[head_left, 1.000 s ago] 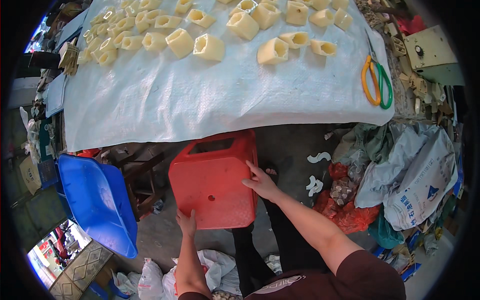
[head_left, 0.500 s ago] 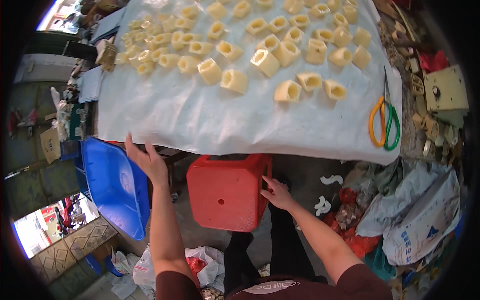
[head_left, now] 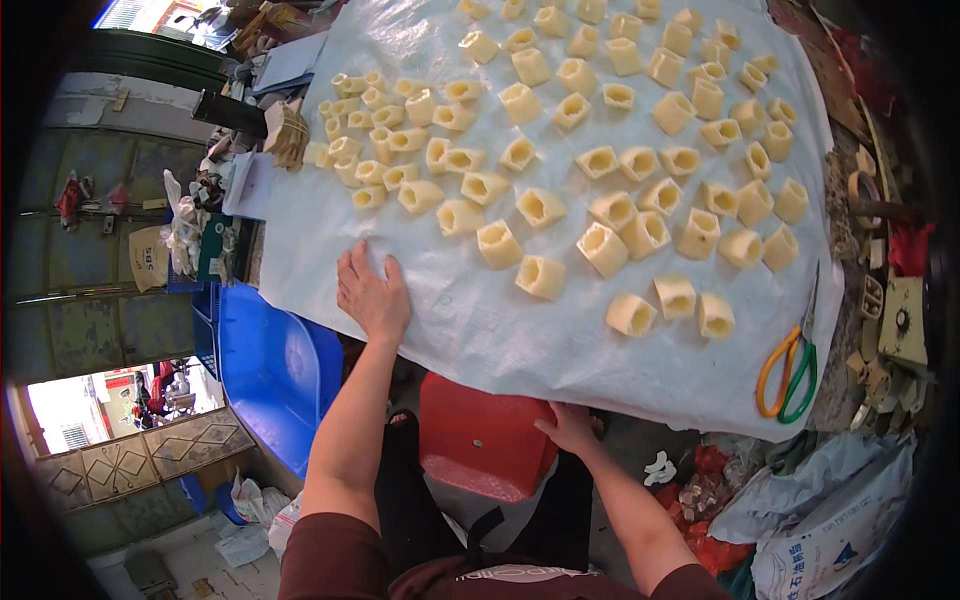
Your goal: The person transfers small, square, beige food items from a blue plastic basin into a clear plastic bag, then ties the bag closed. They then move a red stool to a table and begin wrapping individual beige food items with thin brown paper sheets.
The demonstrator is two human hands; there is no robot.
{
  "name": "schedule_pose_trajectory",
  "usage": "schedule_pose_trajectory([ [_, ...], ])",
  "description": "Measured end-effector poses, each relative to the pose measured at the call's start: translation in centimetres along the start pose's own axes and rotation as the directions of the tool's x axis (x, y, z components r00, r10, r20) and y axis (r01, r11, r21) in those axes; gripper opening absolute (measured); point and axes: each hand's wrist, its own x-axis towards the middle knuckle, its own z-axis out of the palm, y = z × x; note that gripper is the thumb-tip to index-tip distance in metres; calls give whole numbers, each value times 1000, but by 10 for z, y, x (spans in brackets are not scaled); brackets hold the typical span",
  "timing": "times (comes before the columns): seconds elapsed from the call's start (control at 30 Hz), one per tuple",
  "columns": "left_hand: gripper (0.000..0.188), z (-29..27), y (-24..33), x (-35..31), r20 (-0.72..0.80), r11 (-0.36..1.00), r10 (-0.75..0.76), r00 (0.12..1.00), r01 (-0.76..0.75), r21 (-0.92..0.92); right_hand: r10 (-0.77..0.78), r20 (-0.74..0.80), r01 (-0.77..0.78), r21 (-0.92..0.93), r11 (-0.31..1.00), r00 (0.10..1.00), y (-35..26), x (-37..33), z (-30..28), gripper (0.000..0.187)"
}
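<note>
My left hand (head_left: 375, 298) lies on the pale blue-white sheet (head_left: 470, 340) covering the table, near its front left part, palm down with fingers extended. Below the table's front edge, my right hand (head_left: 572, 430) grips the right edge of a red plastic stool (head_left: 475, 435); its fingers are partly hidden. The stool's far part is out of sight under the sheet. Many hollow pale yellow pieces (head_left: 540, 278), like short angular tubes, are spread over the sheet. Scissors (head_left: 797, 375) with one orange and one green handle lie at the sheet's right edge.
A blue plastic tub (head_left: 275, 375) stands left of my left forearm. On the floor at the right lie white plastic sacks (head_left: 830, 530) and red bags (head_left: 710, 550). A dark-handled brush (head_left: 285, 135) rests at the table's left edge, and small beige parts (head_left: 870, 390) line its right.
My left hand has come down onto the sheet from beyond its front edge. My right hand has closed on the stool's edge, and the stool sits farther under the table. The view has shifted.
</note>
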Motion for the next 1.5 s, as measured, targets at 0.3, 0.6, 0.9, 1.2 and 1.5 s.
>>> schedule_pose_trajectory([
  [0.3, 53, -4, 2, 3, 47, 1000, 13, 999, -14, 12, 44, 119, -69, 214, 974, 992, -20, 50, 31, 53],
  [0.6, 64, -12, -2, 5, 109, 993, 116, 987, -115, -17, 172, 74, -168, -56, 984, 982, -24, 98, 63, 60],
  [0.9, 73, -20, -8, 5, 240, 974, 216, 946, -191, -126, 221, 128, -206, -126, 971, 967, -19, 114, 61, 63],
  [1.2, 75, -53, -58, 5, 459, 892, 433, 776, -294, -343, 222, 212, -180, -200, 963, 952, -8, 123, 32, 66],
  [1.5, 85, -41, -109, -22, 306, 821, 544, 782, -419, -389, 182, 270, -105, -277, 955, 946, -13, 123, 34, 69],
])
